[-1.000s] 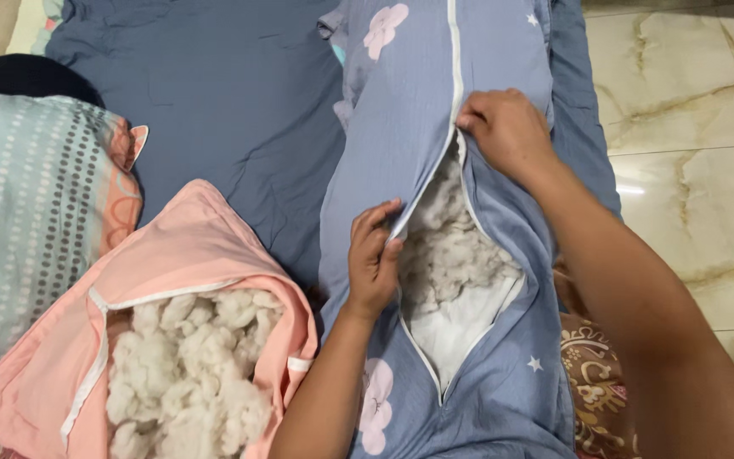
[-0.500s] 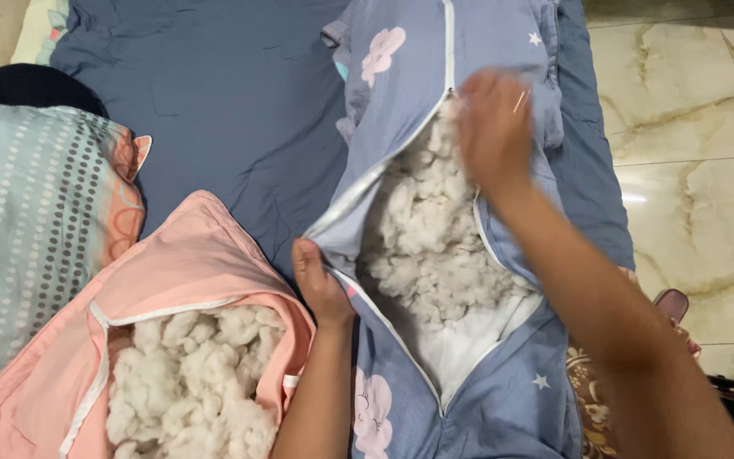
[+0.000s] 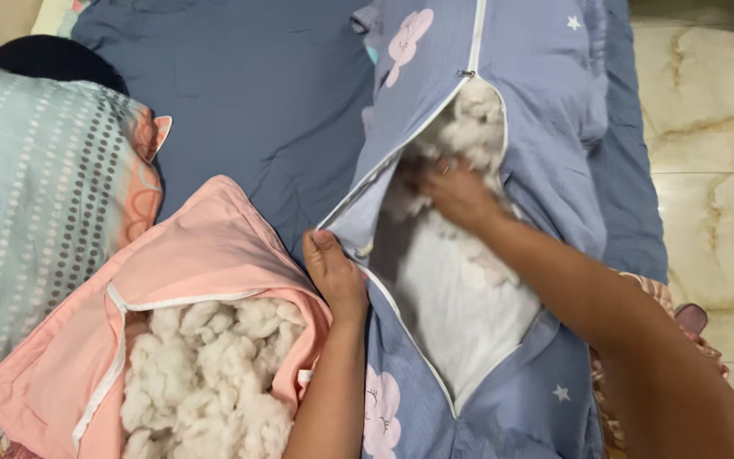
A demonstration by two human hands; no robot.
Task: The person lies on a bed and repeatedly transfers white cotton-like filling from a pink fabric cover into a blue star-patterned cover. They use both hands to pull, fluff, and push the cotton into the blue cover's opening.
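Head view looked down on a bed where a blue pillow cover [image 3: 545, 144] with pale pink flowers and small white stars lay lengthwise on a dark blue sheet [image 3: 248, 93]. Its white zipper [image 3: 467, 75] was undone along most of its length, and the opening gaped wide. The left hand [image 3: 335, 272] was closed on the left edge of that opening, fingers curled over the fabric and pulling it outward toward the pink cover. The right hand [image 3: 452, 191] was pushed inside the blue pillow cover, its fingers closed around a clump of white stuffing [image 3: 477, 119] that sat bunched in the upper part of the opening just below the zipper pull. Lower in the opening a white inner lining [image 3: 460, 306] showed bare, with a few loose bits of stuffing beside the right forearm. Just left of the left forearm lay a pink pillow cover [image 3: 197, 255], also unzipped, with a heap of lumpy white filling [image 3: 206, 374] showing in its mouth. Further left, touching the pink one, sat a teal pillow [image 3: 36, 195] printed with rows of white and dark dots and an orange band. To the right of the bed was a marble floor [image 3: 715, 170] in cream with brown veins.
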